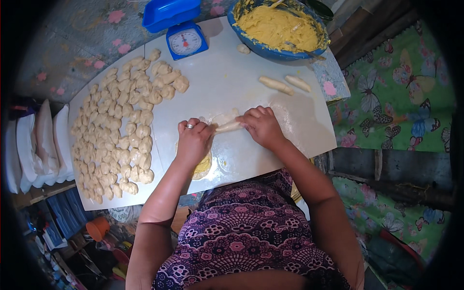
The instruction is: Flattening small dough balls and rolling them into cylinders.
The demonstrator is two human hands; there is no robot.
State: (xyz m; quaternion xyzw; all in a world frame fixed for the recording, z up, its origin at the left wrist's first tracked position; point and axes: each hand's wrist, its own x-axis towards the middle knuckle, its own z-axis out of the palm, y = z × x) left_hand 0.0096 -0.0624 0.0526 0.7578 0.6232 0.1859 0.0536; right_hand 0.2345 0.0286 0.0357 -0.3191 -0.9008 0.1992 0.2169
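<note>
A thin, pale piece of dough (228, 126), partly rolled up, lies on the white table between my hands. My left hand (193, 137), with a ring on one finger, grips its left end. The right end is pinched between the fingers of my right hand (263, 126). Next to my left forearm is a flattened dough piece with yellow filling (203, 166), partly hidden by the arm. Beyond my right hand, two finished-looking dough rolls (276, 85) lie side by side.
Many dough balls (116, 125) cover the table's left side. At the back stand a blue kitchen scale (187, 40) and a blue basin (270, 54) of yellow filling. One small dough lump (243, 49) sits near the basin. A butterfly-print cloth (396, 96) hangs at right.
</note>
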